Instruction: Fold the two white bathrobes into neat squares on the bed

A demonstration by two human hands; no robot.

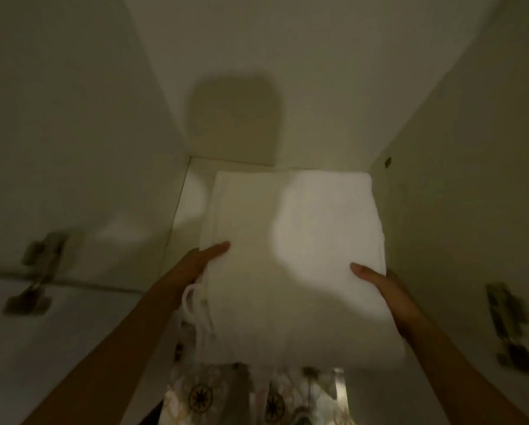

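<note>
A folded white bathrobe [290, 259] lies as a thick square, half inside a white cupboard compartment and half sticking out toward me. My left hand [201, 259] grips its left edge, thumb on top and fingers hidden beneath. My right hand [376, 280] grips the right edge the same way. A white belt loop [195, 311] hangs from the near left corner. I cannot tell whether the bundle is one robe or two stacked.
The cupboard's shelf floor [195, 191] shows at the back left, with side walls [459, 210] close on both sides. Metal door hinges [39, 271] sit left and right [508, 326]. A patterned floor tile [201, 397] shows below.
</note>
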